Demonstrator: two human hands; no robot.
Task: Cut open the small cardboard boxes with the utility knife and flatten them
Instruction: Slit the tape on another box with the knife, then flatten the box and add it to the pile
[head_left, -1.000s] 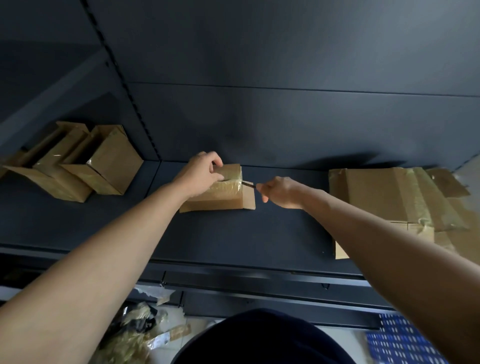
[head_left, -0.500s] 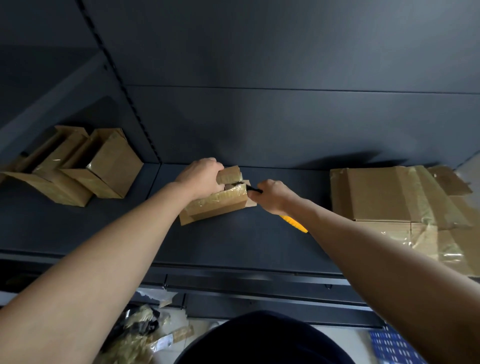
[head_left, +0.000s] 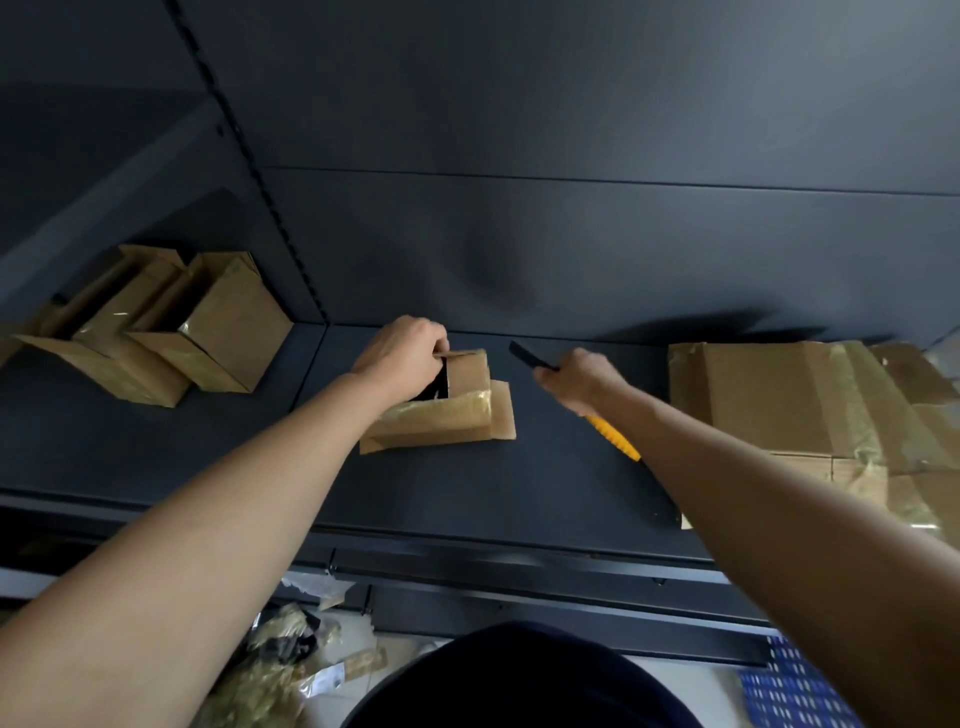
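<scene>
Left hand (head_left: 402, 353) is curled on a flap of the small box (head_left: 441, 410) on the shelf (head_left: 545, 483); the utility knife (head_left: 613, 439) is gripped by the right hand (head_left: 576, 379), apart from it.

**Dark steel shelving under dim light**

A matte dark grey metal back panel (head_left: 571, 104) is filling the far side, with a thin horizontal seam running across it. A slotted dark upright post (head_left: 244, 150) is rising at the left, splitting the unit into two bays. The flat dark grey shelf deck (head_left: 545, 483) is stretching left to right, its front rail (head_left: 519, 566) edging the near side. Soft light is casting blurred shadows on the panel. Below, a pale floor (head_left: 691, 691) is showing, with crumpled tape and plastic scraps (head_left: 280, 654) lying near left and a blue white-dotted surface (head_left: 789, 696) near right.
</scene>
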